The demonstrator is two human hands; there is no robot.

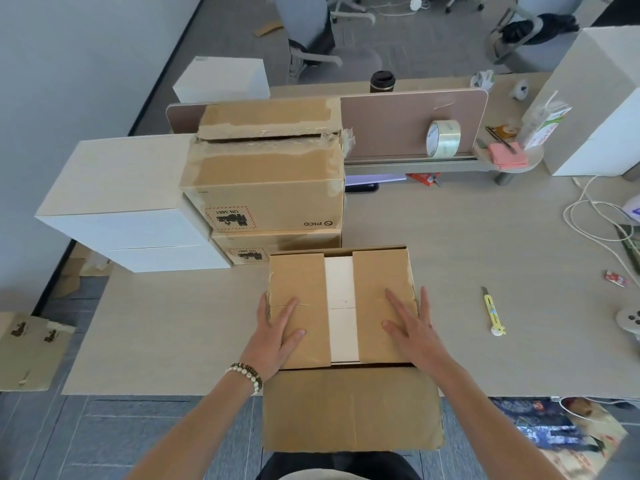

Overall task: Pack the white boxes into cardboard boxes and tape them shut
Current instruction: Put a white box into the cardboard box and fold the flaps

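Observation:
A cardboard box (pixel 381 271) stands at the near edge of the table, its two side flaps folded down. White boxes (pixel 341 306) show through the gap between the flaps. My left hand (pixel 277 336) presses flat on the left flap, and my right hand (pixel 412 327) presses flat on the right flap. The near long flap (pixel 349 410) hangs open toward me. Two stacked white boxes (pixel 128 209) sit at the table's left. A roll of clear tape (pixel 443 138) stands upright against the desk divider.
Two stacked brown cartons (pixel 266 188) stand behind the box. A yellow utility knife (pixel 493 315) lies to the right. A white cable (pixel 588 216), a tall white box (pixel 595 109), a coffee cup (pixel 382 81) and a flat carton (pixel 27 351) on the floor are around.

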